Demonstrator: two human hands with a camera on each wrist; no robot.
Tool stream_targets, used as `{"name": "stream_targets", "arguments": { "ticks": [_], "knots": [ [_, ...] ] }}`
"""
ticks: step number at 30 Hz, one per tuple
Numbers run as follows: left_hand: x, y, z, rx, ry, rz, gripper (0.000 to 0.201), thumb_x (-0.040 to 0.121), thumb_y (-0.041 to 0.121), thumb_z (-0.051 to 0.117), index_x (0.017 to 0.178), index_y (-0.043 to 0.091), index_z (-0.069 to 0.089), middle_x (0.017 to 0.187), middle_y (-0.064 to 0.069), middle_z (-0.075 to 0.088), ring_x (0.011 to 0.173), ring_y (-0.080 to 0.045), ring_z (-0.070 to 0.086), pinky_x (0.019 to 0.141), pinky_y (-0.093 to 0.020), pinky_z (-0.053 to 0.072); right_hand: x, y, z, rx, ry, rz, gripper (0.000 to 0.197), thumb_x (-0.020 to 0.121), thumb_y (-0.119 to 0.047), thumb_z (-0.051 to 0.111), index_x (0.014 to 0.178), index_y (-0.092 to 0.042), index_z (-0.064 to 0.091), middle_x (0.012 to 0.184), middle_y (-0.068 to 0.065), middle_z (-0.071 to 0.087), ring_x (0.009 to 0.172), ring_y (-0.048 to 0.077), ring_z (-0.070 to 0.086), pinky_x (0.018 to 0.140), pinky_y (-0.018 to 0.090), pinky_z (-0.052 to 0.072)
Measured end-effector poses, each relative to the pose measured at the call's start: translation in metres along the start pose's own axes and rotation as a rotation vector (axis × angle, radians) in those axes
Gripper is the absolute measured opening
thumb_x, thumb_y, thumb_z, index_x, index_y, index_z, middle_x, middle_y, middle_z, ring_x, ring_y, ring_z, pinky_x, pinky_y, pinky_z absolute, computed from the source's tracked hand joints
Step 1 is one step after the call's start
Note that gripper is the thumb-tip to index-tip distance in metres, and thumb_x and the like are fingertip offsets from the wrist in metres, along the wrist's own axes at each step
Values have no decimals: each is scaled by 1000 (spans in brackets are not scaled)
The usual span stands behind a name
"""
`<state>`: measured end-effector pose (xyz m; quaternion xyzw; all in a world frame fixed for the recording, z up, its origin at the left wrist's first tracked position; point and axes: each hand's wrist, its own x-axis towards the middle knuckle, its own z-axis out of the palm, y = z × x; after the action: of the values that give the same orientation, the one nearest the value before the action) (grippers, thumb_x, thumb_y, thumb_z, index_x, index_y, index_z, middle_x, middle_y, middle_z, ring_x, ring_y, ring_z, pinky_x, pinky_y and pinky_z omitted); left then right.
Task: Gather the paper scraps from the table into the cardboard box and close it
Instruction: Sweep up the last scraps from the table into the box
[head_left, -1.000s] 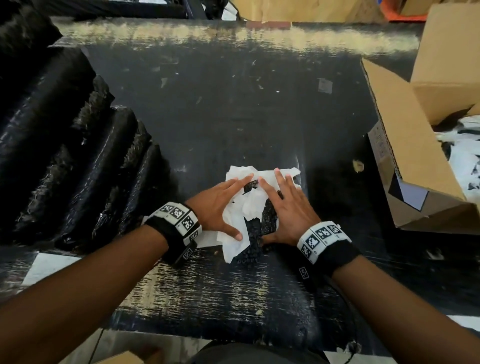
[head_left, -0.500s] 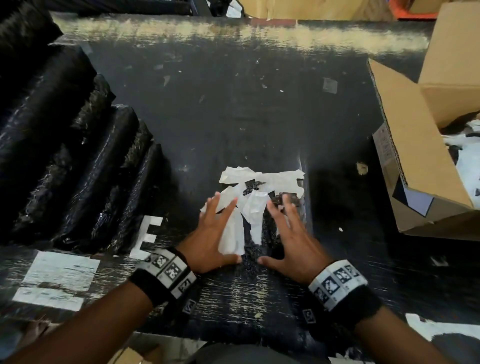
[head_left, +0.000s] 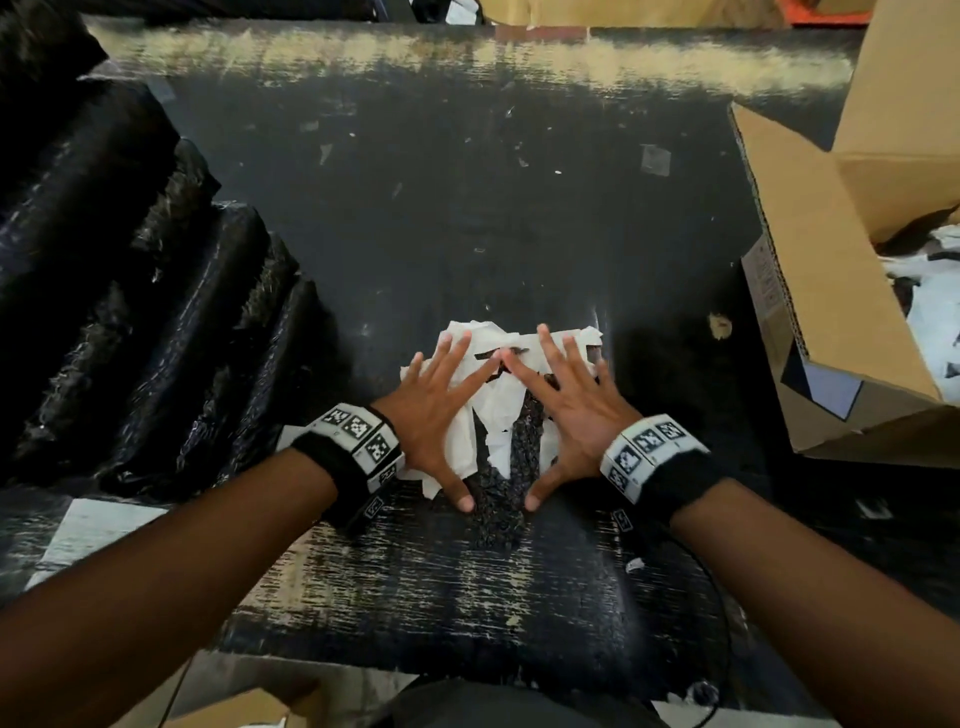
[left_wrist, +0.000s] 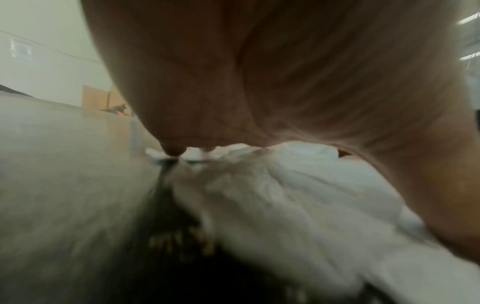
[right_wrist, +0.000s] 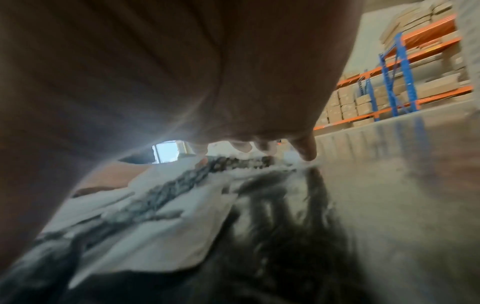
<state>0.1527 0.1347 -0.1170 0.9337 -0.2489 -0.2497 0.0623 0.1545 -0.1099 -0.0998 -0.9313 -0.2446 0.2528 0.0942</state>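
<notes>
Raking: your left hand (head_left: 434, 415) and right hand (head_left: 574, 410) have reached forward again over the paper scraps (head_left: 498, 415).
Grip: both spread flat, pinching nothing.
Meaning: pile bunched on the counter (head_left: 467, 208); cardboard box (head_left: 821, 322) waits open.

Warehouse or storeroom: orange-and-blue pallet racking (right_wrist: 405, 67) stacked with cardboard cartons (right_wrist: 348, 107) stands at far right; a worn black bench (head_left: 467, 208) occupies the foreground.

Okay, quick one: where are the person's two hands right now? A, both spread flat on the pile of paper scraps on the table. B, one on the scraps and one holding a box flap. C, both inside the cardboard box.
A: the left hand and right hand lie with straight, spread fingers on the paper scraps, clear of the cardboard box.
</notes>
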Motion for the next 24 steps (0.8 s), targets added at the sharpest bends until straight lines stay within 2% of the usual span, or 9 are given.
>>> {"name": "stream_targets", "arguments": {
  "ticks": [3, 6, 8, 10, 12, 14, 18, 21, 24],
  "knots": [
    [6, 1, 14, -37, 60, 11, 166, 42, 91, 74, 158, 26, -25, 165, -8, -32, 151, -27, -32, 124, -53, -13, 15, -5, 13, -43, 3, -34, 161, 35, -86, 76, 149, -43, -30, 162, 1, -31, 148, 29, -30, 119, 61, -9],
    [4, 7, 23, -232, 157, 15, 151, 59, 73, 84, 162, 14, -10, 170, -3, -14, 156, -17, -17, 128, -45, -4, 21, -12, 18, -5, 17, -64, 151, 51, -78, 78, 156, -30, -19, 168, 1, -8, 154, 23, -15, 124, 54, 0],
    [2, 10, 27, -325, 205, 8, 134, 67, 58, 87, 163, 16, 4, 171, 0, -2, 158, -15, -3, 129, -40, 4, 18, -15, 16, 34, 21, -83, 137, 62, -69, 78, 159, -27, -9, 168, 0, 1, 155, 21, -7, 125, 52, 6],
    [-1, 12, 28, -372, 287, -17, 109, 74, 43, 87, 161, 23, 25, 169, 6, 19, 155, -13, 22, 125, -38, 25, 15, -16, 14, 88, 58, -38, 112, 76, -59, 75, 160, -32, 7, 167, 0, 14, 155, 21, 11, 121, 53, 21],
    [-3, 14, 31, -369, 387, -26, 85, 78, 31, 85, 153, 27, 45, 160, 8, 41, 145, -9, 41, 117, -35, 39, 13, -18, 12, 81, 131, 10, 80, 88, -52, 64, 155, -42, 21, 163, 0, 29, 145, 26, 38, 109, 51, 38],
    [-2, 18, 31, -364, 481, -41, 68, 79, 24, 82, 142, 33, 59, 145, 10, 59, 134, -6, 54, 109, -33, 48, 11, -24, 7, 25, 180, -8, 60, 95, -38, 54, 151, -42, 34, 153, -2, 46, 126, 30, 58, 100, 47, 47],
    [0, 31, 27, -375, 575, -112, 45, 80, 11, 76, 118, 36, 76, 110, 7, 78, 99, -14, 73, 84, -16, 50, 8, -35, -1, -25, 201, -22, 43, 99, -29, 49, 143, -31, 51, 129, 3, 66, 109, 31, 65, 92, 44, 52],
    [2, 36, 21, -390, 580, -149, 26, 78, 11, 77, 98, 28, 81, 90, -1, 80, 84, -22, 75, 71, -18, 44, 10, -39, -1, -38, 233, -18, 32, 98, -34, 50, 128, -27, 61, 115, 2, 72, 103, 30, 68, 86, 41, 54],
    [1, 39, 19, -435, 646, -141, 13, 79, 12, 78, 84, 24, 80, 78, 0, 78, 72, -18, 72, 66, -17, 40, 12, -37, 2, 16, 328, -35, 24, 95, -36, 52, 113, -26, 66, 99, 0, 74, 91, 29, 70, 78, 40, 56]
  ]
}}
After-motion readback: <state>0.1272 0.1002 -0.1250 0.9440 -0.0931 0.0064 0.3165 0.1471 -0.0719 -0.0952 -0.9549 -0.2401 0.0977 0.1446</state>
